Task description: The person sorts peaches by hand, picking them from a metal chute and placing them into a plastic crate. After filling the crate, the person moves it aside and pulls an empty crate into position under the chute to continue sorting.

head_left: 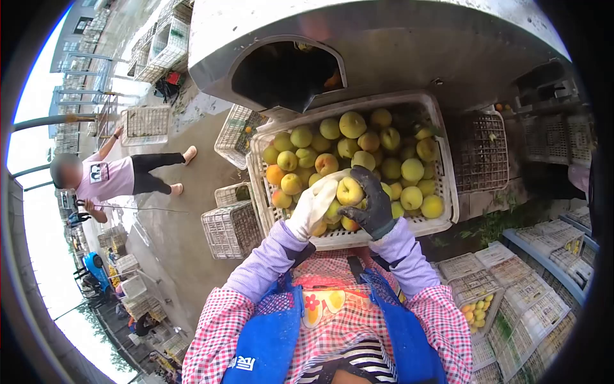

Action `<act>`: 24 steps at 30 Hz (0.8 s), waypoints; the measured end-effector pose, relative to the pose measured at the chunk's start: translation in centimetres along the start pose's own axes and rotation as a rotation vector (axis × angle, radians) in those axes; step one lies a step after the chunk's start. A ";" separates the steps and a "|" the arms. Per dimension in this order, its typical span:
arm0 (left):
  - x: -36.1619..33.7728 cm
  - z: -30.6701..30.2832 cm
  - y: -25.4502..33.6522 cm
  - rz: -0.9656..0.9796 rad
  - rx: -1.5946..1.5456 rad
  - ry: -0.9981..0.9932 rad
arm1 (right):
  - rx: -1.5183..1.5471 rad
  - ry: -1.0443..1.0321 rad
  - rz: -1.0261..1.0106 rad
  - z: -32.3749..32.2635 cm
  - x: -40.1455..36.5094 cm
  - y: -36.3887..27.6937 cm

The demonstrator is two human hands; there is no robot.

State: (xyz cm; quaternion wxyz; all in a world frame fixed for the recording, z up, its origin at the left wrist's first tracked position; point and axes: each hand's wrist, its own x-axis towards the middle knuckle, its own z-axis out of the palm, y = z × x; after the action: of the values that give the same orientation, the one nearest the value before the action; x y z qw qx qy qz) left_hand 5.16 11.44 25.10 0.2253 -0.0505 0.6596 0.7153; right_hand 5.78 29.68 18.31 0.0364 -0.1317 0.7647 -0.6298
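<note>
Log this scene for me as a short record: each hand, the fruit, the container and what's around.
Left hand: left hand in a white glove, against the held fruit
Right hand: right hand in a dark glove, fingers around the held fruit
Fruit colors: yellow-green, some with orange
Container: pale plastic crate, holding many fruits
Beyond crate: metal housing with a dark opening
Far left: person in pink shirt, near another crate

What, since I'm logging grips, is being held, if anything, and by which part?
A yellow fruit, by its sides, between left hand and right hand.
</note>
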 end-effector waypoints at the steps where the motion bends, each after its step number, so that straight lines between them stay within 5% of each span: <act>1: -0.2 0.0 -0.7 -0.044 -0.021 0.030 | -0.088 -0.008 -0.039 -0.1 -0.2 -0.1; 12: -0.8 -2.9 2.0 -0.126 -0.028 0.056 | 0.272 0.177 0.234 4.0 -0.4 -2.9; 14: -0.6 -4.1 2.0 0.002 0.042 0.025 | 0.263 0.277 0.240 5.2 0.1 -4.5; 18: -0.6 -6.7 3.3 0.146 0.159 0.026 | -0.388 0.335 -0.060 5.8 4.1 -7.1; 21: -0.9 -8.7 3.8 0.156 -0.330 0.087 | -0.649 0.448 -0.314 7.4 9.0 -8.1; 22: -1.4 -10.0 3.9 -0.144 -0.584 0.145 | -0.640 0.459 -0.304 8.0 11.0 -8.2; 24: -1.8 -11.8 3.6 -0.092 -0.809 0.079 | -0.692 0.491 -0.384 8.6 16.1 -7.6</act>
State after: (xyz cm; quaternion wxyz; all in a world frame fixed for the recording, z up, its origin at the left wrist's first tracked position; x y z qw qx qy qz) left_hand 2.69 -0.49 27.59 0.1935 -0.1919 0.3302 0.9037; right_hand -6.61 16.19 25.69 -0.3089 -0.1221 0.8776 -0.3456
